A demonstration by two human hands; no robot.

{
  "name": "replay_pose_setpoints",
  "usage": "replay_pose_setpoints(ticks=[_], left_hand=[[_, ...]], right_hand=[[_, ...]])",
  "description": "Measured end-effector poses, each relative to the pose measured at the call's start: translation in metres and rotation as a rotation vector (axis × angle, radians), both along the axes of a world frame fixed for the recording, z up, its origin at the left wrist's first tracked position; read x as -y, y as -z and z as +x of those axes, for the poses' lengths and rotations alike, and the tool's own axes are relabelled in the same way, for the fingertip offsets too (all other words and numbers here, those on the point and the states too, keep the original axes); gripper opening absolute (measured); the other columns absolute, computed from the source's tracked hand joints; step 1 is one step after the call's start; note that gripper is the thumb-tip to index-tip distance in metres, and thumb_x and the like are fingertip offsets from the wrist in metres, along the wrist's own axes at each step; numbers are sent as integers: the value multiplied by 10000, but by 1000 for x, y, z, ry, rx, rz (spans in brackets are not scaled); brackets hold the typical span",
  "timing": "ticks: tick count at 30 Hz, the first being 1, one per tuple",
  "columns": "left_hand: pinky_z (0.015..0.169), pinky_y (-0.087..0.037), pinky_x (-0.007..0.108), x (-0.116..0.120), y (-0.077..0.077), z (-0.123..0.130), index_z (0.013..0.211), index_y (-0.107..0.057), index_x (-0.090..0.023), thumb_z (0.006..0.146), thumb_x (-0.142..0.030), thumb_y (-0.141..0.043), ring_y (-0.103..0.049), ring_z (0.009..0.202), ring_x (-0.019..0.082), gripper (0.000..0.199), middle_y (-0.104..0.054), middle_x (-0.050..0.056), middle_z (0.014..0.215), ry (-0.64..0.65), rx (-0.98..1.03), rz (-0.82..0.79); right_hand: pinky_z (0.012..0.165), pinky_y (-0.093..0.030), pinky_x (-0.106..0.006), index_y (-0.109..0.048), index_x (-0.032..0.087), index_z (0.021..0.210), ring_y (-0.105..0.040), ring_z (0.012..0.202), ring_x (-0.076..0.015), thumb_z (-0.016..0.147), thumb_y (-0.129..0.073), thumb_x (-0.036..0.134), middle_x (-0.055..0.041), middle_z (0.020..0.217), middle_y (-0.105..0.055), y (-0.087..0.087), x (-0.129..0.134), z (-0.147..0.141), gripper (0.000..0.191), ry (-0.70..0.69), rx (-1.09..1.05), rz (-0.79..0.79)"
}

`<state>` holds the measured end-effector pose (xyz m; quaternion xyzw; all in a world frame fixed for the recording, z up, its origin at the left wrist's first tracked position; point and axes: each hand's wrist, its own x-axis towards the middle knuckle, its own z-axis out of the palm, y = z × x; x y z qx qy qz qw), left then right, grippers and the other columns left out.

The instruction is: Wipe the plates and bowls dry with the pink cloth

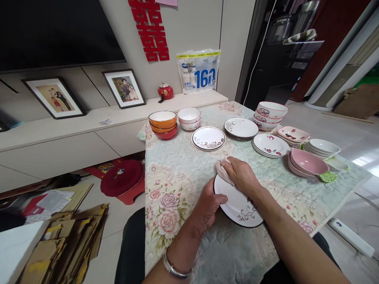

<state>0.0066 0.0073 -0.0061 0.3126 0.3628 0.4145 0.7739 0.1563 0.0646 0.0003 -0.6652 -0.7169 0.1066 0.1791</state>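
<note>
A white plate [237, 205] with a dark rim and brown floral scrolls is tilted over the near part of the table. My left hand [209, 203] grips its left edge, thumb on the upper face and fingers out of sight beneath. At the plate's far edge, my right hand [241, 173] is closed on a pale pink cloth [222, 170], which touches the rim. Beyond the hands lie a small stack of matching plates [209, 138] and a taller stack of dark-rimmed plates [241, 128].
Orange and red bowls [162, 122] and white bowls [189, 115] stand at the back left. Flower plates [271, 145], patterned bowls [271, 114], pink dishes [309, 161] and small white bowls [322, 146] occupy the right. A red stool [122, 177] is left of the table [177, 169].
</note>
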Motion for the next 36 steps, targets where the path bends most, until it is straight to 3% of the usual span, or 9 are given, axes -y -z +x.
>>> replay_pose_setpoints(ticks=[6,15,36], left_hand=[[698,-466,302,0,-1,1,1123,-640,-149,500,-52,-560,-654,824,244,636,-739,58,887,-7,-8,9],[693,-474,314,0,-2,1,1004,-619,-133,493,-82,-570,-648,779,240,516,-726,65,840,-40,-99,-30],[689,-477,316,1,-2,2,1014,-607,-134,513,-90,-577,-641,783,240,505,-716,67,844,-46,-117,-14]], right_hand=[[658,-337,-280,-548,215,790,-573,751,-191,983,-408,422,-50,809,-644,8,-3,4,317,-7,-64,104],[656,-341,-272,-549,217,801,-563,742,-181,984,-407,411,-37,803,-640,3,-1,3,302,-105,-58,46],[665,-336,-271,-557,210,824,-553,743,-179,986,-426,402,-39,817,-628,2,0,4,283,-84,-63,10]])
